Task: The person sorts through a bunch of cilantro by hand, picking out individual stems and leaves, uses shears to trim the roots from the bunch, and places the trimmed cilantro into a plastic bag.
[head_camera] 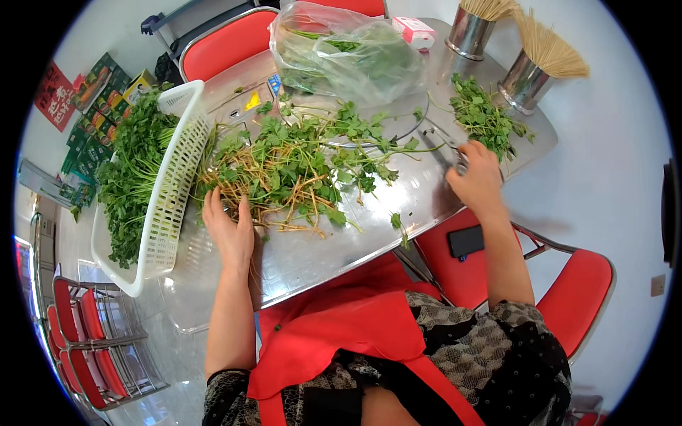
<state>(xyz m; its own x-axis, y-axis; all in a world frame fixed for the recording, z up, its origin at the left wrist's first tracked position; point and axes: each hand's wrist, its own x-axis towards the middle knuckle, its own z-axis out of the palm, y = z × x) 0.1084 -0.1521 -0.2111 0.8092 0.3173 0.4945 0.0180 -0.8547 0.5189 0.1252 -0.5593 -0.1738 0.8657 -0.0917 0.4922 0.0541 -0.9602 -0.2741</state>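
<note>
Loose cilantro-like herb trimmings, with leaves and tan roots (pixel 287 175), lie heaped across the metal tabletop (pixel 341 245). At the near left edge of the heap rests my left hand (pixel 229 229), fingers spread and touching the stems; it does not plainly hold anything. My right hand (pixel 477 178) grips scissors (pixel 445 133) at the right side of the table, their blades pointing up and left. Beyond that hand lies a smaller bunch of green herbs (pixel 485 117). Left of the heap, a white plastic basket (pixel 176 197), tilted in view, holds leafy green herbs (pixel 133 165).
A clear plastic bag of greens (pixel 351 58) stands at the back, beside a pink and white box (pixel 414 33). Two metal holders of thin sticks (pixel 525 80) stand back right. Red chairs surround the table; a black phone (pixel 465 241) lies on one seat.
</note>
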